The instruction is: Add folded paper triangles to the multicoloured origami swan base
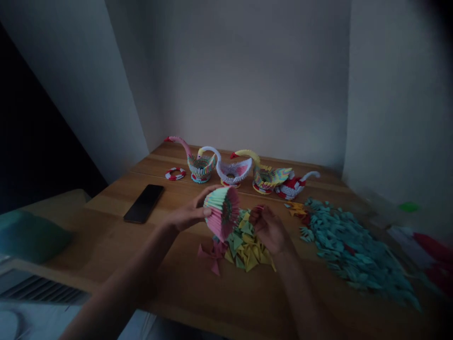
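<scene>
My left hand [189,215] grips a round, half-built modular paper body [223,211], pink below and pale green and yellow at the rim, tilted on its side above the wooden table [116,236]. My right hand [271,230] is closed in a pinch just to its right, apparently on a small folded paper piece that I cannot make out well. Under both hands lies a pile of yellow and green folded triangles [246,248], with a few pink triangles [212,252] at its left.
Several finished paper swans [235,170] stand along the back by the wall, with a red-white paper ring [175,174] at their left. A black phone [144,203] lies left of my hands. A large heap of teal folded pieces [350,248] covers the right side.
</scene>
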`<state>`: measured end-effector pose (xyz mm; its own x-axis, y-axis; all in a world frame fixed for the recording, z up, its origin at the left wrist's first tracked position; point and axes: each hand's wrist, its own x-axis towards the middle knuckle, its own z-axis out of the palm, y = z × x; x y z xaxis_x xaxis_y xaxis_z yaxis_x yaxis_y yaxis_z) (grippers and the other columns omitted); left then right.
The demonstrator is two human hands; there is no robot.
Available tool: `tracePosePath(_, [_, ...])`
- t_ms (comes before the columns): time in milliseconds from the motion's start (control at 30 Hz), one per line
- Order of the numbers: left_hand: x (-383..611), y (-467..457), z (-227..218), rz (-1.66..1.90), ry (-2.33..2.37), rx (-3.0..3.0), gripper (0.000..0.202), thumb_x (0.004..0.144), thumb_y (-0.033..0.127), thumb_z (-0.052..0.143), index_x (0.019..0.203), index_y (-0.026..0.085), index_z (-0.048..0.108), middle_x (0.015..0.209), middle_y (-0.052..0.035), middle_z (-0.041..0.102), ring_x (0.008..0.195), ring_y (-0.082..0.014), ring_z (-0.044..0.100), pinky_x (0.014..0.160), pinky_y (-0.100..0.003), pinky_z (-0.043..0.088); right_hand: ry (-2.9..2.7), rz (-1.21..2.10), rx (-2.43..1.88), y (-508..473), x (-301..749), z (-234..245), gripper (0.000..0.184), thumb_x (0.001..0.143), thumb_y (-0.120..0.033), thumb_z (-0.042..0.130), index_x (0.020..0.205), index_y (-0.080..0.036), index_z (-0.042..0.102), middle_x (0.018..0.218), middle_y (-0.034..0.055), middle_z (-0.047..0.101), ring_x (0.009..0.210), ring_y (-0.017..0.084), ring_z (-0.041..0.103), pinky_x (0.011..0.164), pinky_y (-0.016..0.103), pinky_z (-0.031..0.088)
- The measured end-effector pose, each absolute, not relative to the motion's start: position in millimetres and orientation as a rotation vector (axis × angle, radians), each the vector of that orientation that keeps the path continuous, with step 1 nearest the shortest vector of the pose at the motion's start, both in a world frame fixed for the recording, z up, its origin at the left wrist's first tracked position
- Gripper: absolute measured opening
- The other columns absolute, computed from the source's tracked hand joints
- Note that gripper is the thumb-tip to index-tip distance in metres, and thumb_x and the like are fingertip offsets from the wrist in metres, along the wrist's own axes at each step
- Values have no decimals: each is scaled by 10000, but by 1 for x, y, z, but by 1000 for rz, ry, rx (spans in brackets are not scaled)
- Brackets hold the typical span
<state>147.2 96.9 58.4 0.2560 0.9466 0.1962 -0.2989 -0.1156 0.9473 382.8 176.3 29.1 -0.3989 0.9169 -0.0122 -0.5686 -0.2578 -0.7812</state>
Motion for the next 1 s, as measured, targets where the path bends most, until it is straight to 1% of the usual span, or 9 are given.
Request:
tracePosePath(100, [149, 108, 33, 1362, 737, 954, 846, 625, 525, 818, 1348, 283, 452, 1255, -113, 566, 970, -232, 608, 773, -325, 522, -910, 1788, -603, 179, 383, 26, 315, 511, -385, 924, 665, -237, 692, 671, -18, 624, 592, 109, 511, 553, 249, 474])
tracePosePath(167, [152, 110, 22, 1405, 767, 857, 847, 634, 493, 823, 1359, 303, 428, 1243, -104, 567, 914, -209, 612, 749, -322, 535, -950, 1764, -610, 178, 381, 24, 306, 532, -393, 913, 692, -240, 702, 697, -10, 642, 611, 114, 524, 575, 258, 473])
tracePosePath(267, [157, 108, 21, 1413, 790, 865, 845, 660, 416, 826, 1382, 311, 400, 1280, -101, 538, 950, -200, 602, 770, -315, 540, -1009, 1710, -628, 175, 376, 22, 306, 538, -384, 909, 727, -235, 722, 720, -5, 652, 634, 112, 537, 607, 252, 467])
tracePosePath(400, [163, 103, 27, 1396, 882, 998, 846, 708, 379, 802, 1425, 305, 358, 1307, -104, 520, 1047, -222, 576, 781, -300, 526, -1069, 1630, -726, 168, 370, 23, 318, 521, -416, 907, 686, -229, 709, 655, -13, 631, 606, 116, 533, 592, 249, 453])
tracePosePath(467, [165, 102, 28, 1390, 930, 1068, 869, 700, 360, 812, 1434, 294, 352, 1307, -104, 529, 1100, -240, 559, 835, -321, 514, -1110, 1607, -767, 165, 368, 24, 341, 518, -446, 900, 685, -227, 700, 637, -11, 629, 591, 124, 531, 583, 258, 451])
tracePosePath(567, [167, 102, 28, 1395, 970, 1153, 914, 653, 346, 845, 1430, 268, 370, 1303, -101, 543, 1157, -260, 538, 953, -367, 470, -1122, 1610, -795, 161, 365, 24, 373, 509, -462, 898, 698, -218, 687, 658, -6, 645, 593, 127, 536, 572, 259, 446])
tracePosePath(667, [169, 101, 28, 1375, 1007, 1242, 891, 654, 352, 845, 1414, 243, 392, 1293, -104, 554, 1167, -266, 537, 1004, -392, 443, -1122, 1622, -803, 158, 363, 24, 372, 521, -457, 893, 708, -219, 676, 675, -9, 656, 606, 130, 543, 574, 257, 441])
tracePosePath(867, [170, 97, 30, 1308, 1112, 1391, 892, 687, 361, 821, 1435, 224, 355, 1351, -127, 523, 1175, -282, 543, 1006, -411, 450, -1122, 1694, -779, 155, 363, 24, 366, 524, -457, 897, 709, -224, 684, 684, -10, 661, 636, 140, 569, 622, 276, 464])
tracePosePath(1000, [169, 94, 30, 1273, 1163, 1424, 890, 699, 365, 813, 1447, 230, 349, 1368, -127, 521, 1211, -303, 530, 1024, -425, 442, -1125, 1715, -769, 155, 362, 24, 354, 519, -446, 904, 702, -228, 694, 680, -13, 656, 632, 133, 567, 615, 263, 462])
